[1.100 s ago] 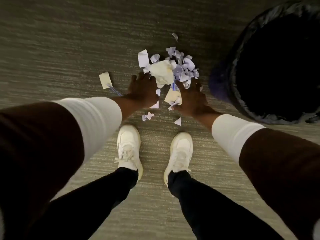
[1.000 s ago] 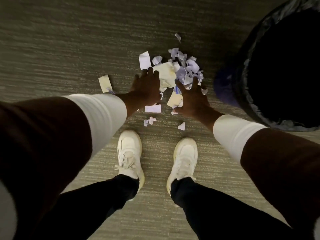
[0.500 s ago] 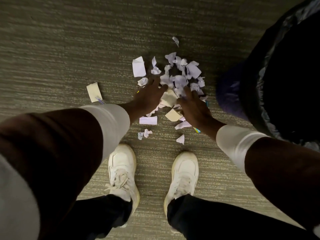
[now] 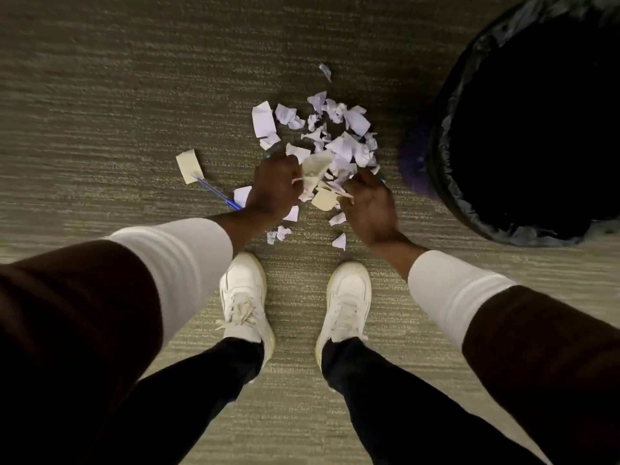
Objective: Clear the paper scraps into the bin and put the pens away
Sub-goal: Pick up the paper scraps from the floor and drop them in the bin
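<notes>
A heap of white and cream paper scraps point(image 4: 339, 135) lies on the carpet in front of my feet. My left hand point(image 4: 275, 186) and my right hand point(image 4: 370, 203) are curled around a bunch of scraps point(image 4: 318, 182) at the near edge of the heap. A blue pen point(image 4: 216, 193) lies on the floor left of my left hand, its tip under a cream slip point(image 4: 189, 166). A bit of another blue pen point(image 4: 382, 179) shows beside my right hand. The round bin point(image 4: 436, 156) with a black liner stands at the right.
My two white shoes point(image 4: 246, 297) stand just behind the scraps. A few small scraps point(image 4: 339, 241) lie between my hands and shoes, and one stray piece point(image 4: 324, 71) lies beyond the heap. Striped carpet point(image 4: 117, 95) stretches to the left and far side.
My hands were flat on the heap, raking scraps together. Now both have closed on a bunch of scraps. The blue pen at the left has come fully into sight.
</notes>
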A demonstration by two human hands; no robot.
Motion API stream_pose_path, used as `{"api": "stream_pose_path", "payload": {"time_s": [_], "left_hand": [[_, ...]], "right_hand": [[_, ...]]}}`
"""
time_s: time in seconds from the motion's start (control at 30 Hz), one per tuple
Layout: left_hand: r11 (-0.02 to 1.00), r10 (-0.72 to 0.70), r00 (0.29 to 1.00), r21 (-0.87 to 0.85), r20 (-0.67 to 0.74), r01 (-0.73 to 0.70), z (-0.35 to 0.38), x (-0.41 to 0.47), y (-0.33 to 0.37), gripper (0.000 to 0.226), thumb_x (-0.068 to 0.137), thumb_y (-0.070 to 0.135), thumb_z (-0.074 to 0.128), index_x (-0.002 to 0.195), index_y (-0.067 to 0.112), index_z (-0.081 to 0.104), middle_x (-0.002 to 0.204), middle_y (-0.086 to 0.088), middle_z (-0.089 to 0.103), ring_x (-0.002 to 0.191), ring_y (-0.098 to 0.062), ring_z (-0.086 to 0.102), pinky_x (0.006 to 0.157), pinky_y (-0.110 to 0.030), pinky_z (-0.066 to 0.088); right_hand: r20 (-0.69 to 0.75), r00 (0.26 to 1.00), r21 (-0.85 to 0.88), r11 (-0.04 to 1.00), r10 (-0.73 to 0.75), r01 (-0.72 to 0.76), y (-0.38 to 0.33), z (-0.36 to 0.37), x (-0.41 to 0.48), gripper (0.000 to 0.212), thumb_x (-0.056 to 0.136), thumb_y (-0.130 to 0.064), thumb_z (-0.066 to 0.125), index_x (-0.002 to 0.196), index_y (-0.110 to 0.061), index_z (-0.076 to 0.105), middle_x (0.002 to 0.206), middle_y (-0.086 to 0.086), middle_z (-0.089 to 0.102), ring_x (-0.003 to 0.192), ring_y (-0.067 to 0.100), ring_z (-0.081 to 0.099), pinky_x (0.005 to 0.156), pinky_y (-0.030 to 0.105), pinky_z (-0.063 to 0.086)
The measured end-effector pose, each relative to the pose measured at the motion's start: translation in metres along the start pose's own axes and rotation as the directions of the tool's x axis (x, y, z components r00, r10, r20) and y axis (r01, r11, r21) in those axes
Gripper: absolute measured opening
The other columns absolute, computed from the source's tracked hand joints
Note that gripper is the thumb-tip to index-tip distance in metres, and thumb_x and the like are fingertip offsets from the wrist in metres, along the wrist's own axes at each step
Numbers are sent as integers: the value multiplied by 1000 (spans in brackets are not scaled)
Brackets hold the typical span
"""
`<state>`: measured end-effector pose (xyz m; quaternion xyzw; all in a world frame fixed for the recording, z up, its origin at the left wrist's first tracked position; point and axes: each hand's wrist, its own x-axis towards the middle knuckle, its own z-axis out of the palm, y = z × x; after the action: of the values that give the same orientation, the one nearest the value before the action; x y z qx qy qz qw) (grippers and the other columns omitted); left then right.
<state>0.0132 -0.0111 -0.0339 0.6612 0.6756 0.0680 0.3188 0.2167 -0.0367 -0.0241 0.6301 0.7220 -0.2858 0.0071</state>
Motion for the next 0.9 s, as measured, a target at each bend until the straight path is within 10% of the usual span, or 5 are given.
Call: {"api": "stream_pose_path", "payload": {"time_s": [0.13, 0.4, 0.67, 0.9], "left_hand": [[994, -68, 993, -89, -99, 59, -41, -27, 37, 11, 74, 14, 78, 74, 10, 67, 87, -12, 69, 75, -30, 66, 66, -24, 34], [958, -122, 962, -282, -245, 50, -101, -52, 139, 19, 80, 29, 75, 82, 11, 67, 82, -6, 70, 77, -26, 66, 71, -40, 53], [914, -56, 990, -405, -129, -1, -87, -28, 250, 13, 78, 24, 80, 76, 15, 71, 69, 10, 66, 64, -8, 58, 64, -20, 40], [966, 16, 999, -259, 43, -5, -62, 3, 296, 24, 88, 38, 73, 94, 16, 80, 98, 1, 80, 97, -17, 72, 82, -28, 52]], "right_hand": [[-124, 989, 64, 996, 77, -69, -28, -48, -25, 28, 87, -15, 72, 114, -12, 75, 117, 14, 68, 98, 35, 69, 80, 43, 61], [-412, 874, 257, 953, 258, -160, -55, -154, -76, 25, 76, -11, 86, 99, -3, 78, 102, 17, 72, 80, 29, 70, 70, 10, 31], [-483, 752, 292, 893, 447, -343, 17, -216, -103, 31, 77, -31, 76, 96, -6, 76, 94, 16, 68, 79, 32, 62, 67, 34, 39], [-400, 729, 311, 830, 556, -463, 68, -221, -91, 40, 83, -38, 67, 110, -8, 63, 109, 18, 67, 97, 39, 66, 75, 39, 49]]}}
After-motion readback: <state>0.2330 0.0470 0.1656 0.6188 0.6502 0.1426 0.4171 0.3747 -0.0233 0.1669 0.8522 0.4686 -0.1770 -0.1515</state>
